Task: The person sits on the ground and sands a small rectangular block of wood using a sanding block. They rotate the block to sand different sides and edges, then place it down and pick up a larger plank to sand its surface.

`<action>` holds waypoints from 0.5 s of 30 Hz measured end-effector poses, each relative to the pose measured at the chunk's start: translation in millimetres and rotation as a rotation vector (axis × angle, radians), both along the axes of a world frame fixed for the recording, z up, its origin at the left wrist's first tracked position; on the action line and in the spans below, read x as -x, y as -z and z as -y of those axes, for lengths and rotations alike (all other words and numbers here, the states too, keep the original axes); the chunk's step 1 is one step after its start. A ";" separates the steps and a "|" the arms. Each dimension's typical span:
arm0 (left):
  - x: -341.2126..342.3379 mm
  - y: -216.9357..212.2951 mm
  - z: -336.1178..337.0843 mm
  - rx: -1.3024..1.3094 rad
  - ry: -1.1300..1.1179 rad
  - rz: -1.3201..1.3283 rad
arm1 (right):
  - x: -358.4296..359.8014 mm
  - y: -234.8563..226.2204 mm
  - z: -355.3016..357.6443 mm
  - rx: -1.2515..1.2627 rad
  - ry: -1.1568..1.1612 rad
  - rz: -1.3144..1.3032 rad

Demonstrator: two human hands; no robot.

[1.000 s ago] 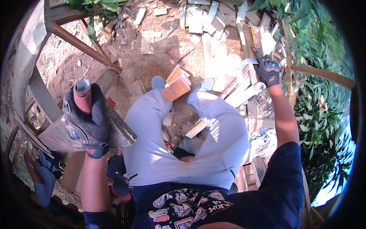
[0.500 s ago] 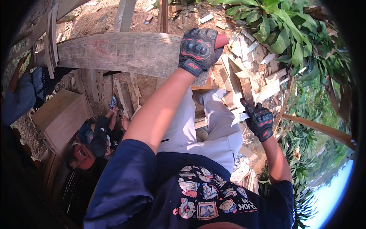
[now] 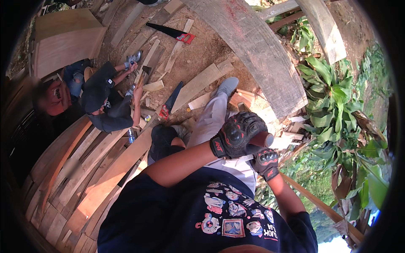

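Observation:
My left hand (image 3: 241,133), in a black glove with red trim, is closed around a reddish-brown cylinder (image 3: 265,140) in front of my lap. One rounded end of the cylinder sticks out past the fingers. Just below and to the right, my right hand (image 3: 266,162), gloved alike, is closed with curled fingers close against the left hand. The knife seen in it earlier is mostly hidden behind the hands and against my light trousers (image 3: 211,118). I cannot tell whether its blade touches the cylinder.
A wide weathered plank (image 3: 261,50) spans the upper right. Two red-handled handsaws, one near (image 3: 171,100) and one farther (image 3: 168,32), lie among boards. A person (image 3: 105,97) works at left beside stacked boards (image 3: 97,189). Leafy plants (image 3: 333,97) grow at right.
My left hand has come down and toward me with the cylinder, and my right hand has closed in beside it. The view has swung, bringing more saws and boards into sight.

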State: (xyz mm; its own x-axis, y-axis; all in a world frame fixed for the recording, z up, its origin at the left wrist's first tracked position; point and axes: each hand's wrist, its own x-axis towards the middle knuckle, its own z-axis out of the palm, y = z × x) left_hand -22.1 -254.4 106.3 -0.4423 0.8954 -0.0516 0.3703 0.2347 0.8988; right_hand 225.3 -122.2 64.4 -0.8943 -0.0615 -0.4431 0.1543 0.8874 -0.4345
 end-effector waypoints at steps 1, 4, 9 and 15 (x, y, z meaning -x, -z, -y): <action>6.9 -7.0 15.5 0.024 -0.047 -0.007 | 21.8 -11.4 3.3 -0.008 -0.026 0.054; 22.1 -17.8 57.5 0.133 -0.343 0.007 | 60.6 -2.5 16.8 -0.009 -0.127 0.047; 46.5 28.7 109.2 0.551 -0.853 0.173 | 124.7 19.3 38.1 0.036 -0.173 -0.173; 100.6 73.3 123.6 0.879 -0.879 0.241 | 187.0 68.2 54.4 0.061 -0.087 -0.356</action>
State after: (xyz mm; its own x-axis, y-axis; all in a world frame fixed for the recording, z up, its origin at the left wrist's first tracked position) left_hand -122.8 -378.0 33.0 -0.7653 -0.0718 -0.6396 -0.3638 0.8680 0.3379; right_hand 38.3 -176.7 -3.8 -0.9820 -0.1609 -0.0986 -0.0909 0.8611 -0.5002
